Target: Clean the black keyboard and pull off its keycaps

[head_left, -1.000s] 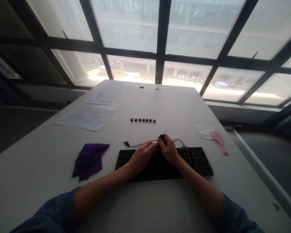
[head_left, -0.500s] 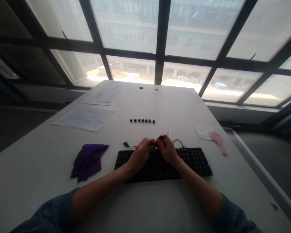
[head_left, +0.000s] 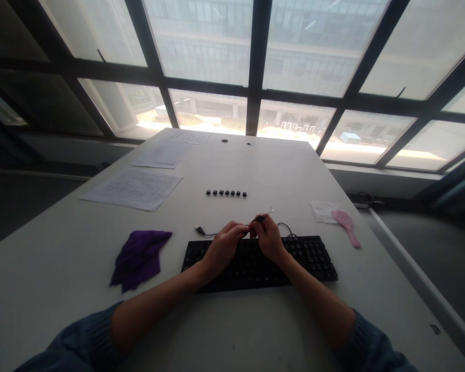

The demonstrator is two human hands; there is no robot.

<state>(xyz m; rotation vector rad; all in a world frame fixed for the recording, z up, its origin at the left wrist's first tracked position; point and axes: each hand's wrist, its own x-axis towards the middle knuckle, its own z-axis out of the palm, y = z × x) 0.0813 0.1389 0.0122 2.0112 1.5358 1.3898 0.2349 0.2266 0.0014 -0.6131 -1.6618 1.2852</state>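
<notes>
A black keyboard (head_left: 302,261) lies on the white table (head_left: 232,320) in front of me. Both hands meet just above its far edge. My right hand (head_left: 269,238) pinches a thin wire keycap puller (head_left: 266,213), whose loop sticks up past the fingertips with a small dark keycap at its base. My left hand (head_left: 223,244) is curled, its fingertips touching the same small piece. The keyboard's cable ends in a USB plug (head_left: 199,229) to the left of my hands. A row of several loose black keycaps (head_left: 226,193) sits farther back.
A crumpled purple cloth (head_left: 140,256) lies left of the keyboard. A pink brush (head_left: 344,222) rests on a clear bag at the right. Printed sheets (head_left: 134,187) cover the far left of the table. Large windows rise behind the table's far edge.
Both hands have lifted slightly off the keyboard's far edge. The wire puller's loop now shows more clearly above the right fingers.
</notes>
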